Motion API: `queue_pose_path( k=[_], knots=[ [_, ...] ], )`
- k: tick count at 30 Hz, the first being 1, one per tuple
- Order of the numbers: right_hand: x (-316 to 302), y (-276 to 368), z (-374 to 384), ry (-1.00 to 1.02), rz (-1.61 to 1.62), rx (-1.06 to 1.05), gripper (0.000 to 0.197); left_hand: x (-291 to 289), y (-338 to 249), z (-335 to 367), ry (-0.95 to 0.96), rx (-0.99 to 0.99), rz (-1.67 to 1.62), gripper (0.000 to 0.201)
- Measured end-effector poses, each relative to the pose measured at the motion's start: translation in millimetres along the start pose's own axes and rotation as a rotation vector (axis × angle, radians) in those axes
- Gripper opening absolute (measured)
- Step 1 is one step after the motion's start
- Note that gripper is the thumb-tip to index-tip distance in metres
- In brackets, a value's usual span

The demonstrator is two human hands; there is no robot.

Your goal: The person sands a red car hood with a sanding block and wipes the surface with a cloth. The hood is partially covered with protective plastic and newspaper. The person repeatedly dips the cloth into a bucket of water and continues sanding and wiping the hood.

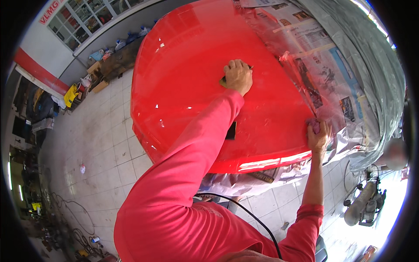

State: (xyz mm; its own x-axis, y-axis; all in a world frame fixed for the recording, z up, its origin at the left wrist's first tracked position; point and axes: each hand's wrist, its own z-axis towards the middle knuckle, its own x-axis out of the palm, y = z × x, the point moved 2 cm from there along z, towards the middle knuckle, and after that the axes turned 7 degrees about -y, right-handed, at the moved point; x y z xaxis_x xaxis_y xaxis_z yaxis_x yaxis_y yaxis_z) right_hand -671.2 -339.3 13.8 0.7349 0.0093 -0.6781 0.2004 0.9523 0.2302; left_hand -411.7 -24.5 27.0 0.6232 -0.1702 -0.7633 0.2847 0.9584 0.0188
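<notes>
A glossy red car hood [192,65] fills the middle of the view. My left hand [240,78] presses on it, fingers wrapped over a small yellow-green pad [223,81] that is mostly hidden under the palm. At the hood's right near corner, my right hand [321,137] is closed on a crumpled purplish cloth [314,125] beside the masked edge. A black flat rectangular piece [231,131] lies on the hood, partly covered by my left sleeve.
Newspaper sheets [312,37] and grey plastic sheeting [371,65] cover the car to the right. A black hose [257,218] passes by my body. Beyond the tiled floor [100,144], boxes and bags line the left wall. A compressor-like machine [366,203] stands at lower right.
</notes>
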Motion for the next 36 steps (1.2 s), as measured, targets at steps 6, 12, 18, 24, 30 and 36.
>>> queue_pose_path(
  k=[6,12,18,24,30,36],
  knots=[
    [0,-9,-2,-0.052,0.031,0.017,0.032,-15,169,-67,-0.167,0.252,-0.446,0.054],
    [-7,2,-6,-0.083,-0.005,0.031,0.033,-33,296,-140,-0.043,0.084,-0.289,0.06],
    [-12,6,-2,-0.055,0.054,0.015,0.034,27,134,17,-0.002,0.377,-0.478,0.057],
    [-4,8,3,-0.04,0.061,0.03,0.034,45,114,36,-0.027,0.316,-0.367,0.059],
    [-20,-1,-3,-0.064,0.027,0.062,0.035,-41,194,-100,0.099,0.421,-0.516,0.062],
    [-4,16,-1,-0.043,0.123,0.022,0.037,29,266,6,0.021,0.273,-0.309,0.059]
  ],
)
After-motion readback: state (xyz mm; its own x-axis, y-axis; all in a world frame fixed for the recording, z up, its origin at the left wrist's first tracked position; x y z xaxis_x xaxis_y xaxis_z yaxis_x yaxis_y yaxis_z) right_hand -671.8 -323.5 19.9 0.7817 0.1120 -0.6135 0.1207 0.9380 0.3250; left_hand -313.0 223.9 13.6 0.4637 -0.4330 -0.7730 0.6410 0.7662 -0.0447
